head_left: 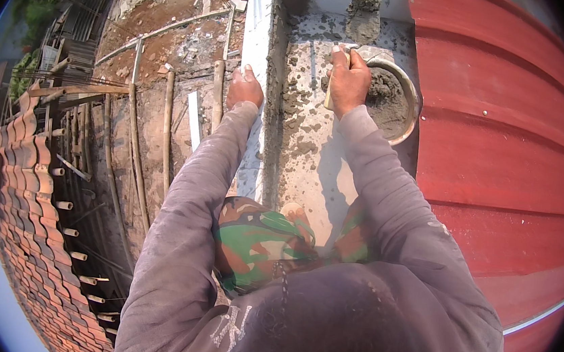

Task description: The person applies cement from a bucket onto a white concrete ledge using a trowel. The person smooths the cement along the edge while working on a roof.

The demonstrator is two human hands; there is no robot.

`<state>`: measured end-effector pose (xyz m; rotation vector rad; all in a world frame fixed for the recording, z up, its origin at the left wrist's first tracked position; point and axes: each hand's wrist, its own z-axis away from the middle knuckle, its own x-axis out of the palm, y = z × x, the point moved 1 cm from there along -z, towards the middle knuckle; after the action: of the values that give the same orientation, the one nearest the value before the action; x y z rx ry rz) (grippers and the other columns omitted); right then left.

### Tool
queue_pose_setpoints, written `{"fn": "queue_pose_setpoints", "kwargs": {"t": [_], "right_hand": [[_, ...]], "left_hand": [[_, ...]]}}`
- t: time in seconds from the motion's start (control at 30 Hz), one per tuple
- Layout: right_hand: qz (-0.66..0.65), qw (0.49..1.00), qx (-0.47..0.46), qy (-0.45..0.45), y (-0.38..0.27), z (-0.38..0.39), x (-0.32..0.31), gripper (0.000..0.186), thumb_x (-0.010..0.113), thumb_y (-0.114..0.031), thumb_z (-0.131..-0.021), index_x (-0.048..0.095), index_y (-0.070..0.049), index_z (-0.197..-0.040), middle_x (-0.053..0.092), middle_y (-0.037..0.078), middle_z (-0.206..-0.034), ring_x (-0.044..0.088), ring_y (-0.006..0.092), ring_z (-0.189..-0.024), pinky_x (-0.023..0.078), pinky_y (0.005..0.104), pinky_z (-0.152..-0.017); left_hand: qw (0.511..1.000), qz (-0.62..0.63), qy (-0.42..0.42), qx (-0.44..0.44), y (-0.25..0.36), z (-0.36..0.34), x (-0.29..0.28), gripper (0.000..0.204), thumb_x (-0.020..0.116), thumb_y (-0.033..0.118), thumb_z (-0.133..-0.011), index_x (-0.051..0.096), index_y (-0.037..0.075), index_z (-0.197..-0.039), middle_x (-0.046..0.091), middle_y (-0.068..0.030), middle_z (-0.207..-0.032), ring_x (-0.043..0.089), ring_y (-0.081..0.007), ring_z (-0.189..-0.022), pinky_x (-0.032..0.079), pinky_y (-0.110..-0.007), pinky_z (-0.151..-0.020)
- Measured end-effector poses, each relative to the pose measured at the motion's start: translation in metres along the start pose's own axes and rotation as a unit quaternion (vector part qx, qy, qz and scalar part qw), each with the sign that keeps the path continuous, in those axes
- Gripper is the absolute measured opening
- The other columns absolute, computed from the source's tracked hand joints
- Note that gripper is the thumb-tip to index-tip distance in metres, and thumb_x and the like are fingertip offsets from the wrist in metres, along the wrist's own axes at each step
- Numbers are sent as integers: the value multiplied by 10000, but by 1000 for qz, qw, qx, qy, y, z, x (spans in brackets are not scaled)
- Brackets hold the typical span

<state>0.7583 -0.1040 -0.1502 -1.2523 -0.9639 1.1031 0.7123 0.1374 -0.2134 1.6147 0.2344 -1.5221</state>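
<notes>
My right hand (pixel 349 84) is closed round the pale wooden handle of a trowel (pixel 363 24). Its blade points away from me and carries grey wet mortar. Just right of that hand stands a round bucket (pixel 408 96) holding more mortar (pixel 390 108). My left hand (pixel 245 89) rests on the white ledge (pixel 249 146) of a low wall, its fingers curled at the outer edge and partly hidden. Rough mortar (pixel 274 100) coats the wall's inner side, between my two hands.
Mortar splashes spot the pale floor (pixel 306 137) ahead of my knees. Red metal roofing (pixel 502 143) borders the right side. Beyond the ledge, the ground lies lower, with upright bamboo poles (pixel 167 131) and a tiled roof (pixel 30 179).
</notes>
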Motion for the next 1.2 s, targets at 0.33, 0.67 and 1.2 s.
{"fn": "queue_pose_setpoints", "kwargs": {"t": [0.33,0.67,1.2], "right_hand": [[-14,981,142,-135,76,105,72,329,605,-291,-1016,703,16,-1080,692,148,-884,650,250,-797,518,392,-747],[-122,855,414,-287,131,-8,61,494,531,-549,-1047,599,-100,-852,511,9,-637,474,150,-506,436,350,-476],[37,923,295,-244,147,89,50,516,554,-492,-1068,581,-60,-786,525,52,-609,501,182,-471,427,368,-465]], "left_hand": [[999,7,-31,-30,15,12,-19,619,358,527,-1119,603,65,-1450,698,-276,-1328,654,-473,-1240,496,-533,-1069],[999,-8,-41,-28,6,6,-14,638,323,553,-1123,541,99,-1514,682,-226,-1386,676,-434,-1238,519,-528,-1058],[997,20,-59,-40,9,7,-18,623,349,541,-1122,531,90,-1512,661,-213,-1409,655,-408,-1274,515,-528,-1063]]}}
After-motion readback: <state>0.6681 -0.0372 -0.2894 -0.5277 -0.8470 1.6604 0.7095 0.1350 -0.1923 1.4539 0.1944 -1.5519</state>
